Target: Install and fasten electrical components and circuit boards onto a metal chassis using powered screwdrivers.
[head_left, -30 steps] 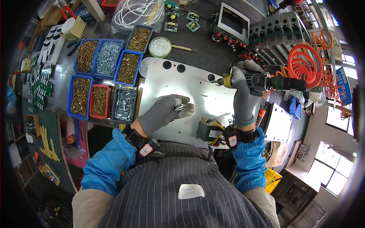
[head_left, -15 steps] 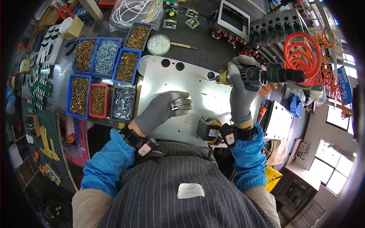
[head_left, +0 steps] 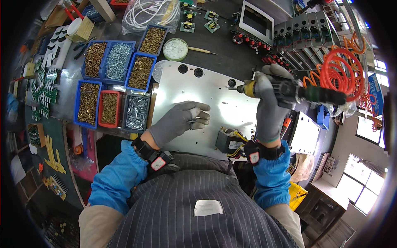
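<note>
A flat silver metal plate (head_left: 173, 91) with small holes and black round fittings lies in front of me. Over its left part is my gloved left hand (head_left: 178, 122), fingers curled around a few small silver metal standoffs (head_left: 192, 121), mostly hidden by the thumb and fingers. My gloved right hand (head_left: 271, 105) grips a dark power screwdriver (head_left: 286, 91) with a yellow collar, held sideways above the plate's right side. Its bit points left, close to a black round fitting (head_left: 232, 83). At the plate's near edge sits a dark box-shaped component (head_left: 228, 141) with coloured wires.
Left of the plate stand a grey bin (head_left: 136, 111) of silver standoffs, a red bin (head_left: 109, 108) and several blue bins (head_left: 87, 103) of small hardware. Behind the plate are a round tub (head_left: 175, 49) and a thin wood-handled tool (head_left: 200, 50). Orange coiled hoses (head_left: 341, 76) hang right.
My right hand and the power screwdriver have shifted right, and the tool has tilted slightly. My left thumb and fingers have closed further over the standoffs.
</note>
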Motion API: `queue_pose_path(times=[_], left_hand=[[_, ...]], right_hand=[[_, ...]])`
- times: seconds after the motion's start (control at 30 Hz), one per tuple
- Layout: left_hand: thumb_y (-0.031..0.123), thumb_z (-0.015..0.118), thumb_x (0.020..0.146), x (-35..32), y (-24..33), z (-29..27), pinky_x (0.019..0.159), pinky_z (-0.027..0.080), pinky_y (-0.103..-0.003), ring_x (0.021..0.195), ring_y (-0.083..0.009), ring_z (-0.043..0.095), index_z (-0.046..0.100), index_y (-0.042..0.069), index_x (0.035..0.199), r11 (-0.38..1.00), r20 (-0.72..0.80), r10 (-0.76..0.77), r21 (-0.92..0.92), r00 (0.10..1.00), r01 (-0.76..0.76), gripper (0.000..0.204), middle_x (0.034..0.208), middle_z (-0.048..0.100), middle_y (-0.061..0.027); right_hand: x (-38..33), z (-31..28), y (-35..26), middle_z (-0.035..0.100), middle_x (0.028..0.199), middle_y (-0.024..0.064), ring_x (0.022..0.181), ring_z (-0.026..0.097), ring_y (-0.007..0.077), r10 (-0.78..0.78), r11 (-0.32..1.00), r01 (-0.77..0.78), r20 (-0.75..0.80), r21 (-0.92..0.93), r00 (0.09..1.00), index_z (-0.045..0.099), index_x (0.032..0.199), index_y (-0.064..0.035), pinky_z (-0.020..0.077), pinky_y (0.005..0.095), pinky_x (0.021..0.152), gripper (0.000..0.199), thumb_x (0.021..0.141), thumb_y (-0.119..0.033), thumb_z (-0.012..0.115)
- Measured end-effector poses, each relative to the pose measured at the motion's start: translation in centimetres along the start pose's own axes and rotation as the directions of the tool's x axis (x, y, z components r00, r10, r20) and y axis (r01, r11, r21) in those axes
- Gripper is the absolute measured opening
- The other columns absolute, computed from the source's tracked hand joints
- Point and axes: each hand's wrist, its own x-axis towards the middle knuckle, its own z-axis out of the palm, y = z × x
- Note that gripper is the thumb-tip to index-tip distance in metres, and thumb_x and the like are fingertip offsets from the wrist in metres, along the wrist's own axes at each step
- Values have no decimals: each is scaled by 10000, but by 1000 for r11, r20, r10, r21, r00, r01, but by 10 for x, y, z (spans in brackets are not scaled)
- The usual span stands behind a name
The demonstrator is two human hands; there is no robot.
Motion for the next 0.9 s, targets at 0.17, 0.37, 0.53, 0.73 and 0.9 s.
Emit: queue_pose_path(times=[0.17, 0.37, 0.53, 0.73, 0.9], left_hand=[[237, 493, 1041, 7, -3, 8, 956, 562, -363, 1137, -255, 644, 525, -9, 1297, 986, 53, -5, -167, 999, 13, 356, 1212, 628, -176], [270, 487, 1049, 14, -1, 31, 934, 591, -355, 1126, -263, 652, 549, -10, 1221, 976, -12, -48, -213, 999, 45, 334, 1191, 636, -168], [370, 506, 1045, 10, 4, 45, 907, 602, -310, 1092, -239, 662, 557, 0, 1218, 972, -10, -48, -232, 999, 45, 412, 1140, 649, -133], [409, 495, 1047, 10, 4, 47, 847, 590, -266, 1062, -189, 655, 563, 4, 1195, 985, -2, -115, -132, 993, 114, 437, 1064, 653, -107], [347, 495, 1053, 18, -13, 25, 814, 559, -243, 961, -128, 639, 571, -10, 1185, 991, -65, -96, -99, 993, 90, 388, 1060, 638, -92]], right_hand=[[-23, 2, -45, 628, 997, 113, 869, 598, 108, 121, 987, -117, -30, 113, 992, 547, 1151, 15, 523, 290, 853, 366, 809, 86, 656], [-48, -3, -56, 597, 1113, 123, 1001, 641, 209, 193, 965, -191, 5, 180, 981, 536, 1254, -26, 490, 375, 965, 420, 839, -2, 596], [-54, -14, -49, 592, 1080, 123, 979, 627, 212, 171, 979, -167, -30, 116, 985, 534, 1262, -35, 486, 391, 962, 436, 831, -12, 598], [-55, -22, -46, 591, 1073, 120, 991, 621, 224, 87, 996, -86, -20, 32, 996, 529, 1271, -46, 464, 426, 987, 426, 849, -49, 595], [-49, -32, -38, 637, 1007, 108, 882, 621, 142, 54, 991, -65, -97, -119, 994, 544, 1162, 18, 518, 323, 871, 332, 851, 25, 658]])
